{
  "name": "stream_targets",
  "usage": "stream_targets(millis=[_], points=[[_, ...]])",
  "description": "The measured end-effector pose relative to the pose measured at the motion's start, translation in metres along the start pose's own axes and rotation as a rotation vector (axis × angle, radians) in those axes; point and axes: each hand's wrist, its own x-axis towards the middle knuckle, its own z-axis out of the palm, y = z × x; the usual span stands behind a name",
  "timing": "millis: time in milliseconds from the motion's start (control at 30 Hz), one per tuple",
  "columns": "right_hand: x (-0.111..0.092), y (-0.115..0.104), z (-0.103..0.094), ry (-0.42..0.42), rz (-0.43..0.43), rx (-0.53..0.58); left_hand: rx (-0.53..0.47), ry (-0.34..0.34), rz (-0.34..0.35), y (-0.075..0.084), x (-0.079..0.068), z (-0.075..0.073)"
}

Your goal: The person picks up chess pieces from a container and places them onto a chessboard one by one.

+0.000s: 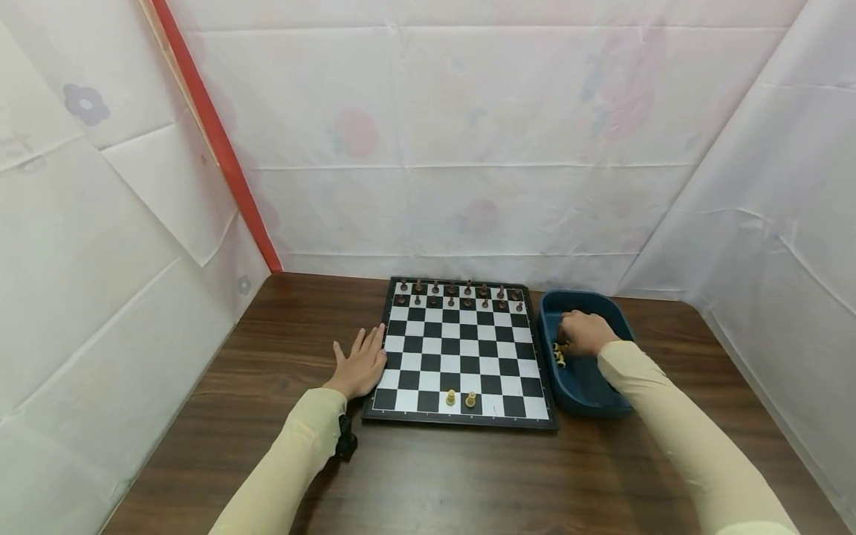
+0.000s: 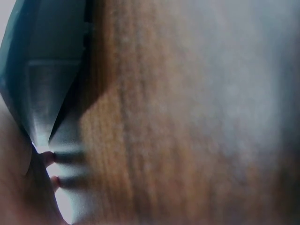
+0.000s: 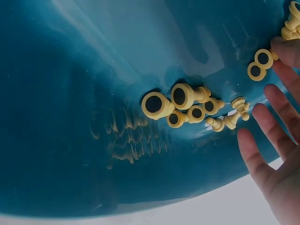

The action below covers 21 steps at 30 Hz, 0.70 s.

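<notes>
Board (image 1: 459, 364), where?
– Middle of the wooden table (image 1: 435, 483). Black rim, black and white squares, just left of the blue bin (image 1: 598, 407).

Pieces on top?
– Two full rows of dark red pieces (image 1: 451, 302) along the far edge. Two yellow pieces (image 1: 471, 400) on the nearest row, side by side on neighbouring squares, about mid-width.

Other yellow ones?
– Loose yellow pieces (image 3: 196, 114) in the bin, bunched toward the left side. Several tipped over, dark round bases showing in the right wrist view.

Right hand (image 1: 585, 332)?
– Down inside the bin, over the bunch. Thumb and index finger close together at one yellow piece, other fingers nearly straight. Pinched or just touched: can't tell, cut off at the picture edge.

Left hand (image 1: 361, 368)?
– Flat on the table, fingers spread, fingertips at the board's left rim. Not gripping. Black band (image 1: 345, 438) at the wrist.

Left wrist view any use?
– Barely. Mostly blurred wood, board edge down the left.

Surroundings?
– Pale sheets (image 1: 435, 141) left, far and right. Red strip (image 1: 217, 141) up the far left corner.
</notes>
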Motion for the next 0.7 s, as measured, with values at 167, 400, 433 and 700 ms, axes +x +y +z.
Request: stream_targets(millis=[167,400,433,700], points=[[-0.0008,0.0002,-0.0002,-0.01,0.01,-0.007,0.002,-0.004,0.0,0.0021,0.0,-0.0016],[-0.0022,-0.001,-0.0031,-0.021,0.027,0.011,0.007,-0.009,0.0,0.0027,-0.0003,-0.0016],[-0.0025,-0.0012,-0.0037,-0.021,0.029,0.015,0.008,-0.008,-0.001,0.0027,-0.0003,-0.0015],[-0.004,-0.001,-0.009,0.003,0.007,0.022,0.001,-0.003,-0.01,0.0021,-0.0003,-0.001]])
